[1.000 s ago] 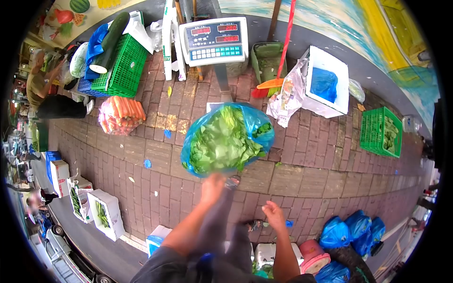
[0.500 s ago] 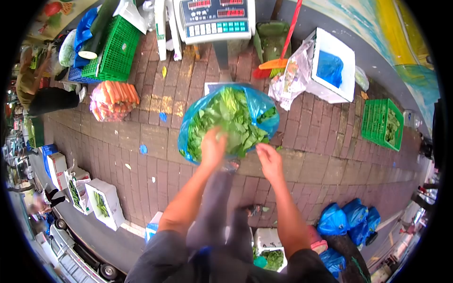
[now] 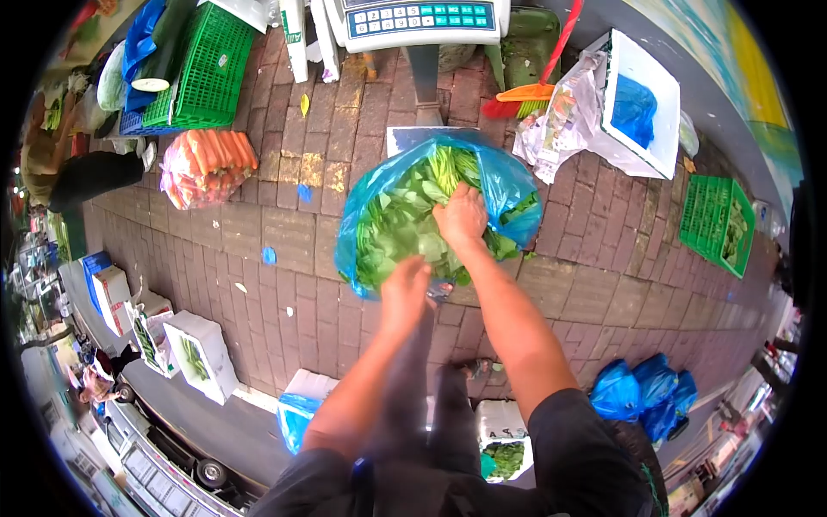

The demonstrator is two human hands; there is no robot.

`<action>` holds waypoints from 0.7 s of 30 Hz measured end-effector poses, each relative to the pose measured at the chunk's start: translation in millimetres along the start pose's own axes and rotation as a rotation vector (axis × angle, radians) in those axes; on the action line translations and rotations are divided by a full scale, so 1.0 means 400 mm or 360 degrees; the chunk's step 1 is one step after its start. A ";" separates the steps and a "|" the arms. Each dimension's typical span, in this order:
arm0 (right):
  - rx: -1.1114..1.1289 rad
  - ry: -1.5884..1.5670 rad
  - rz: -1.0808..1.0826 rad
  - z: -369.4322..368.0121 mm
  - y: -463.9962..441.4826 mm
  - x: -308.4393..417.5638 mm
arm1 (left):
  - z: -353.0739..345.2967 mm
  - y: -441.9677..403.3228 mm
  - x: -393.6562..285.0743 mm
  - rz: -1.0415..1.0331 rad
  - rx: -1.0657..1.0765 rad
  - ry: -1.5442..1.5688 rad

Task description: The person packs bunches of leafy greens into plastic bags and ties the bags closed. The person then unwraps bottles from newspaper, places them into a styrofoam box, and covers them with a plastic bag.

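Note:
A blue plastic bag (image 3: 347, 244) full of leafy greens (image 3: 403, 222) stands wide open in front of me, below the scale's post. My right hand (image 3: 463, 217) reaches into its right side, fingers curled round some greens just below a cluster of pale stems (image 3: 451, 167). At the bag's near edge is my left hand (image 3: 406, 291), a little blurred. Its fingers are drawn together against the leaves, and what they hold is hidden.
A weighing scale (image 3: 422, 33) stands beyond the bag. To the left are a green crate (image 3: 207, 69) and bagged carrots (image 3: 207, 165). A broom (image 3: 525, 93), a white foam box (image 3: 659, 142) and another green crate (image 3: 706, 222) are to the right. Blue bags (image 3: 616, 392) sit lower right.
My right hand has moved from beside the bag onto the greens near the stems. My left hand has drawn back toward the near edge. The view has shifted slightly.

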State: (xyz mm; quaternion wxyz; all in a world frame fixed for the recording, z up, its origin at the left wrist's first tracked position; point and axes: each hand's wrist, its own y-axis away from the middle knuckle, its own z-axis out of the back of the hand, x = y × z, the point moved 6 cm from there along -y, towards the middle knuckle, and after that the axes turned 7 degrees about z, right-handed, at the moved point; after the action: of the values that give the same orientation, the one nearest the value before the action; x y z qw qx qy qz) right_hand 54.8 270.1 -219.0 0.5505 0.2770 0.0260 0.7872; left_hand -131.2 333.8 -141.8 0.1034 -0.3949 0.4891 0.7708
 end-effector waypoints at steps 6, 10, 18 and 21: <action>-0.0034 -0.0445 0.0249 0.094 0.060 -0.042 | 0.055 -0.053 -0.056 -0.0181 -0.0125 0.0078; 0.0179 -0.0849 0.0178 0.208 0.183 -0.043 | 0.058 -0.096 -0.166 -0.0356 -0.0031 0.0130; 0.0626 -0.2082 0.0198 0.265 0.424 -0.049 | -0.025 0.076 -0.274 -0.0045 0.0961 0.0078; 0.0617 -0.2785 0.0215 0.292 0.524 -0.092 | -0.039 0.149 -0.236 -0.0067 0.0879 0.0109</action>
State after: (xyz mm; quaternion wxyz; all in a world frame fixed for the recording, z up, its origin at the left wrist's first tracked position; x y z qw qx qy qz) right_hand -60.7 124.3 -62.6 0.2694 0.8666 -0.2866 0.3070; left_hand -92.8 312.3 -38.0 0.2065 -0.3876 0.6757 0.5921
